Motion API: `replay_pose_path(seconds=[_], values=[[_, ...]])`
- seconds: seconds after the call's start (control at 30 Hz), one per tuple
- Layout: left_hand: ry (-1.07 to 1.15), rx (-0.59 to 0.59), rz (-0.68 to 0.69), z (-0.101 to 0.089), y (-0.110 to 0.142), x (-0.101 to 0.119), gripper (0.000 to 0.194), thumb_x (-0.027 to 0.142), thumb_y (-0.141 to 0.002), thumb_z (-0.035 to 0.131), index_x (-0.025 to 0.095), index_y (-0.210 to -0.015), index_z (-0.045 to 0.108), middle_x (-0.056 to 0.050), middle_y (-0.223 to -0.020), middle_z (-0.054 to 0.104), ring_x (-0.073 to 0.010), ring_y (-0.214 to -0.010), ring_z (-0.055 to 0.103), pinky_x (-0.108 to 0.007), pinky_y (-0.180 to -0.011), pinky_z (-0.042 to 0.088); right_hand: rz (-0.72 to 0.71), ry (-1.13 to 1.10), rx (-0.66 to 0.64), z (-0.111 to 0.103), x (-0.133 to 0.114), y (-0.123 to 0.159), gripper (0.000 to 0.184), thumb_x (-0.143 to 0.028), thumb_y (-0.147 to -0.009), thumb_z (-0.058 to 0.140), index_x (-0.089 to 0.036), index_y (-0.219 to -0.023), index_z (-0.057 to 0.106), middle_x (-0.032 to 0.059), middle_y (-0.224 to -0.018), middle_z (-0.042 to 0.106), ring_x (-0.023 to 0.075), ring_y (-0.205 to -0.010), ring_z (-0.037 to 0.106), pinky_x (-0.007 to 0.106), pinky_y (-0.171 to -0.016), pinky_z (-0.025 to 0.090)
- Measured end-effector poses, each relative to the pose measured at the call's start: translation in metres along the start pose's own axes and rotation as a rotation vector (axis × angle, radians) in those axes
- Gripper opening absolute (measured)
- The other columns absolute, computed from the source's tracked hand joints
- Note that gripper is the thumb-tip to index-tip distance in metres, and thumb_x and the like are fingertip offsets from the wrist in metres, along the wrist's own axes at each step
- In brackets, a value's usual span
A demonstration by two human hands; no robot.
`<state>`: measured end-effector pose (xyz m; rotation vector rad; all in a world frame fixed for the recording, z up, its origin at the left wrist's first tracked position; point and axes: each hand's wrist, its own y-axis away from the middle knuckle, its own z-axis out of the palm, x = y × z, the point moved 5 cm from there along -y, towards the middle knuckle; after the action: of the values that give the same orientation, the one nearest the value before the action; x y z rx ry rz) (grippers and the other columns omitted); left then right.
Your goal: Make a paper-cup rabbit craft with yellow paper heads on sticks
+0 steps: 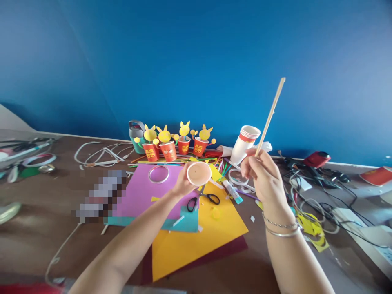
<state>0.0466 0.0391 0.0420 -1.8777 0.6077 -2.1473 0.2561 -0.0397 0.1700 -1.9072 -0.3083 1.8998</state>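
My left hand (184,181) is wrapped round a paper cup (199,174), held above the coloured sheets. The cup's pale round end faces me, and a small dark spot shows near its middle. Between the thumb and fingers of my right hand (263,173), a thin wooden stick (272,112) points up and slightly right, apart from the cup. Below the cup, black-handled scissors (203,198) lie on yellow paper (196,249), which partly adjoins purple paper (137,192) and teal paper (183,222).
Several red cups with yellow animal-head figures (168,150) stand along the blue wall. A stack of white paper cups (244,145) leans behind my right hand. A tape roll (158,174), a glue stick (232,192), paper scraps (314,230) and cables (324,204) lie about.
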Motion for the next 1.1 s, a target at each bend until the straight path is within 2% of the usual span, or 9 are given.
replay_pose_path(seconds=[0.1, 0.17, 0.3, 0.4, 0.5, 0.7, 0.8, 0.93, 1.1], values=[[-0.153, -0.052, 0.191, 0.0, 0.003, 0.005, 0.057, 0.023, -0.057, 0.083, 0.027, -0.109, 0.059, -0.007, -0.111, 0.061, -0.0268, -0.105, 0.058, -0.046, -0.096, 0.043, 0.053, 0.015, -0.019, 0.005, 0.018, -0.005, 0.019, -0.037, -0.088, 0.057, -0.021, -0.082, 0.064, 0.0013, -0.073, 0.061, 0.0126, -0.065, 0.055, 0.025, -0.055, 0.041], [-0.183, -0.068, 0.22, -0.001, 0.003, 0.003, 0.06, 0.024, -0.059, 0.081, 0.027, -0.113, 0.056, -0.007, -0.112, 0.06, -0.026, -0.106, 0.058, -0.044, -0.096, 0.043, 0.097, 0.06, -0.016, 0.003, 0.027, -0.006, 0.025, -0.041, -0.087, 0.058, -0.019, -0.078, 0.066, 0.0026, -0.073, 0.061, 0.0129, -0.065, 0.054, 0.024, -0.052, 0.039], [-0.23, -0.088, 0.214, -0.002, 0.002, -0.003, 0.062, 0.024, -0.061, 0.08, 0.025, -0.117, 0.052, -0.007, -0.112, 0.06, -0.0247, -0.103, 0.058, -0.041, -0.092, 0.045, 0.142, 0.196, -0.036, 0.003, 0.036, -0.008, 0.029, -0.043, -0.086, 0.059, -0.017, -0.092, 0.068, -0.0001, -0.064, 0.052, 0.0102, -0.054, 0.045, 0.023, -0.043, 0.029], [-0.269, -0.079, 0.242, -0.003, 0.001, -0.001, 0.061, 0.022, -0.061, 0.08, 0.024, -0.115, 0.052, -0.007, -0.111, 0.061, -0.0249, -0.103, 0.059, -0.04, -0.092, 0.045, 0.131, 0.159, -0.106, 0.009, 0.035, -0.008, 0.03, -0.043, -0.086, 0.057, -0.017, -0.101, 0.064, -0.0044, -0.059, 0.043, 0.009, -0.049, 0.037, 0.023, -0.042, 0.025], [-0.283, -0.049, 0.225, -0.006, 0.0, 0.002, 0.058, 0.022, -0.06, 0.08, 0.024, -0.112, 0.055, -0.008, -0.111, 0.062, -0.0256, -0.104, 0.059, -0.041, -0.092, 0.045, 0.072, 0.1, -0.062, 0.009, 0.027, -0.006, 0.023, -0.042, -0.089, 0.054, -0.02, -0.094, 0.058, -0.0065, -0.057, 0.036, 0.0087, -0.048, 0.033, 0.024, -0.044, 0.025], [-0.282, -0.082, 0.209, -0.003, 0.0, -0.003, 0.056, 0.023, -0.059, 0.081, 0.024, -0.109, 0.057, -0.007, -0.106, 0.064, -0.0252, -0.098, 0.06, -0.041, -0.088, 0.047, -0.053, 0.199, 0.007, 0.012, 0.012, 0.005, 0.018, -0.04, -0.089, 0.055, -0.023, -0.088, 0.056, -0.0004, -0.073, 0.054, 0.0121, -0.061, 0.049, 0.025, -0.053, 0.038], [-0.28, -0.119, 0.206, 0.001, 0.002, -0.004, 0.052, 0.023, -0.062, 0.079, 0.025, -0.109, 0.057, -0.007, -0.106, 0.063, -0.0248, -0.098, 0.06, -0.041, -0.088, 0.046, -0.133, 0.353, -0.051, 0.031, 0.011, 0.013, 0.01, -0.031, -0.088, 0.055, -0.021, -0.085, 0.057, 0.001, -0.077, 0.061, 0.0137, -0.066, 0.055, 0.027, -0.061, 0.043], [-0.208, -0.138, 0.168, 0.004, 0.004, 0.001, 0.05, 0.026, -0.063, 0.08, 0.024, -0.108, 0.058, -0.006, -0.107, 0.062, -0.0243, -0.099, 0.06, -0.041, -0.089, 0.046, -0.242, 0.622, -0.24, 0.061, 0.025, 0.02, 0.009, -0.021, -0.084, 0.056, -0.021, -0.076, 0.059, 0.0018, -0.074, 0.065, 0.0164, -0.072, 0.06, 0.03, -0.071, 0.045], [-0.175, -0.123, 0.15, 0.004, 0.004, 0.006, 0.053, 0.027, -0.057, 0.084, 0.026, -0.105, 0.061, -0.006, -0.105, 0.064, -0.0251, -0.097, 0.06, -0.042, -0.091, 0.046, -0.353, 0.745, -0.292, 0.072, 0.049, 0.024, 0.017, -0.013, -0.083, 0.055, -0.021, -0.072, 0.065, 0.004, -0.076, 0.063, 0.0184, -0.076, 0.058, 0.032, -0.073, 0.045]])
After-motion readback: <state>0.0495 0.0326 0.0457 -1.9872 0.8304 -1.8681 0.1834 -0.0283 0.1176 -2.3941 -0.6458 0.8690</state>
